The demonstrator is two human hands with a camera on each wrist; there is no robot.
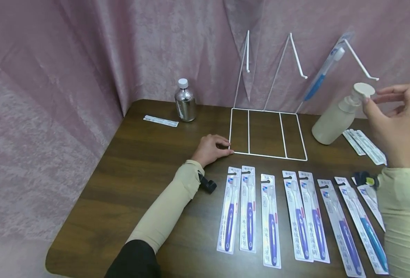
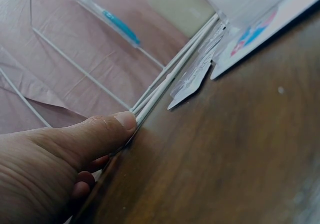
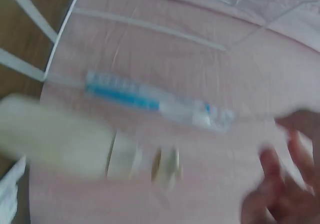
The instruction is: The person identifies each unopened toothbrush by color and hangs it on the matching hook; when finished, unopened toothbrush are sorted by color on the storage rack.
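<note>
- Lying nearest in the head view, a row of packaged toothbrushes (image 1: 270, 220) waits flat on the table (image 1: 128, 181), none of them touched by either hand.
- Just beyond, the left hand (image 1: 211, 148) steadies the white wire rack (image 1: 267, 133): thumb and curled fingers pinch the near left corner of its base, as the left wrist view shows.
- Farther right, the right hand (image 1: 395, 119) hovers with fingers loosely spread and holding nothing, just beside the pump bottle's (image 1: 340, 116) head.
- Farthest back, one blue toothbrush pack (image 1: 324, 71) hangs on the rack's right hook; the other two hooks are bare.
- Judging by this, one hanging is finished; the next move calls for reaching back to the row and lining a pack's hole up with a bare hook.
</note>
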